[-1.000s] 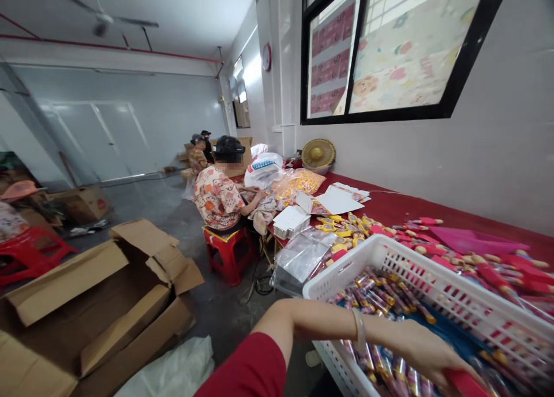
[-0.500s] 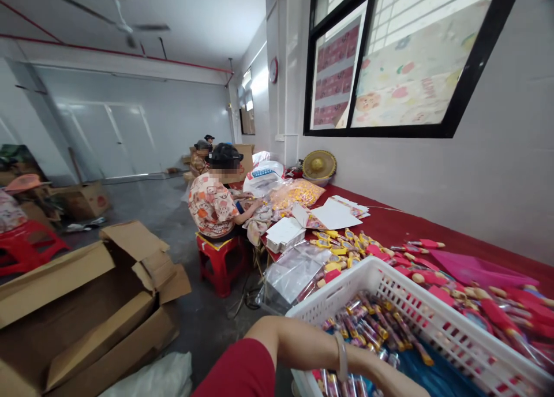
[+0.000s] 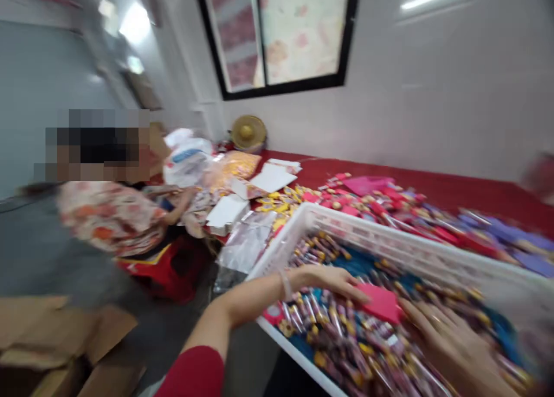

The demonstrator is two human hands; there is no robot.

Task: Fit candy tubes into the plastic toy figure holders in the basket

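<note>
My left hand (image 3: 335,281), with a pale band on the wrist, reaches over the white basket and grips the left edge of a flat bright pink piece (image 3: 380,303). From the other side, the fingers of my right hand (image 3: 450,333) are closed at its right edge; motion blur hides the exact grip. The piece is held just above many small clear tubes (image 3: 337,322) with yellow and dark ends, which lie loose in the white plastic basket (image 3: 359,227). Blue sheeting (image 3: 359,262) shows among the tubes.
Behind the basket, pink, yellow and purple pieces (image 3: 497,229) are heaped on the red tabletop (image 3: 454,195). White card stacks (image 3: 227,212) and clear plastic bags (image 3: 246,244) lie left of it. A co-worker (image 3: 116,212) sits on a red stool. Cardboard boxes (image 3: 56,339) stand lower left.
The view has swung right and down to the basket. My right hand has come into view, and both hands are now at the pink piece; earlier my left hand was out of frame.
</note>
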